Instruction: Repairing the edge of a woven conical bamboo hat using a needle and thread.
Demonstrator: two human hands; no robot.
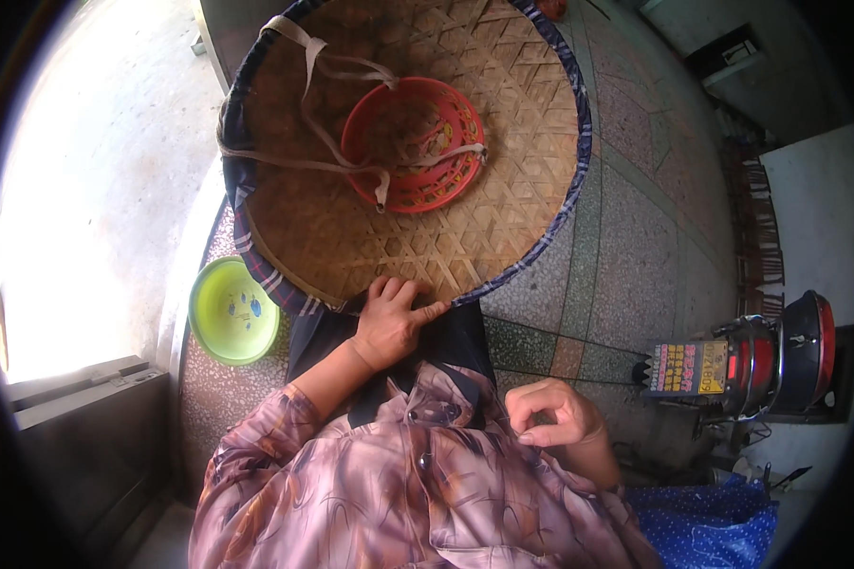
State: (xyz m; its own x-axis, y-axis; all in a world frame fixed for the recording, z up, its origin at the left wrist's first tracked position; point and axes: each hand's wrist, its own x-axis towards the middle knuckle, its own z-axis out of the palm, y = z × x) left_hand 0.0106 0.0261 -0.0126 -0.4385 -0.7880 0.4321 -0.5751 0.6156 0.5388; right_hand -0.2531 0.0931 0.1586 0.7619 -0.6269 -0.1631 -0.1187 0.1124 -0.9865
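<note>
A large round woven bamboo basket [512,161] with a plaid cloth-covered rim rests toward my lap. Inside it are a red slotted plastic basket [413,194] and white cloth straps [304,163], tied at the upper left rim. My left hand [394,318] is on the near rim, fingers curled over the edge onto the cloth binding. My right hand [555,415] is beside my shirt at the lower right, away from the basket, with thumb and index finger pinched; what it holds, if anything, is too small to make out.
A green plastic basin [234,337] sits on the speckled floor [550,284] at left, near a bright doorway. At right are a scooter's rear [797,351] with a plate, a row of dark wooden slats [754,228] and a blue patterned cloth [707,522].
</note>
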